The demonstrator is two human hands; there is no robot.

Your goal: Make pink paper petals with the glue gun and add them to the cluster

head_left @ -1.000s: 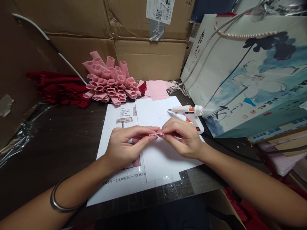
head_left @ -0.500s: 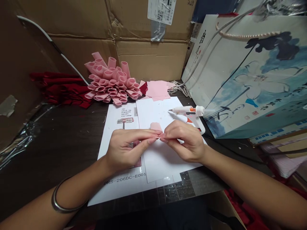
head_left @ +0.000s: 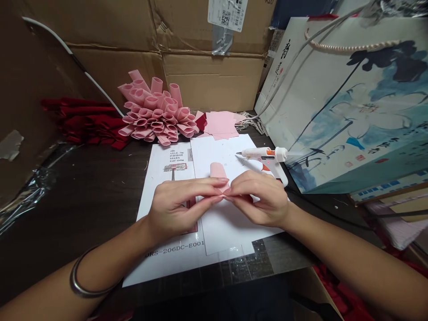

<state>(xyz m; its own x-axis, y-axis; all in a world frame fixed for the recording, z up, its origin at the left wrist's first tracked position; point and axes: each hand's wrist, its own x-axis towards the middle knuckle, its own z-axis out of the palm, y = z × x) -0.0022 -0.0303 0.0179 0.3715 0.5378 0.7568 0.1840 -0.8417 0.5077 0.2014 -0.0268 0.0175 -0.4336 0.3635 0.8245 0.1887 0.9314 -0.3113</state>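
Note:
Both hands meet over white paper sheets (head_left: 230, 232) at the middle of the table. A rolled pink piece (head_left: 218, 170), apparently felt or foam, is pinched between them, its rounded far end pointing away from me. My left hand (head_left: 182, 203) grips its near end from the left between thumb and fingers. From the right, my right hand (head_left: 257, 196) pinches the same end, fingertips touching the left ones. The fingers hide most of the near edge. Just beyond my right hand lies a white glue gun (head_left: 264, 154) with an orange trigger, its nozzle facing left.
Behind the paper stand many pink rolled tubes (head_left: 157, 111), beside flat pink pieces (head_left: 222, 125) and metal clips (head_left: 256, 122). Dark red folded fabric (head_left: 87, 122) lies at left. Cardboard (head_left: 210, 82) walls the back; a printed paper bag (head_left: 351, 107) stands at right.
The rolled pink piece has tipped up slightly, so more of its far end shows above my fingers. My hands stay pinched together in nearly the same place.

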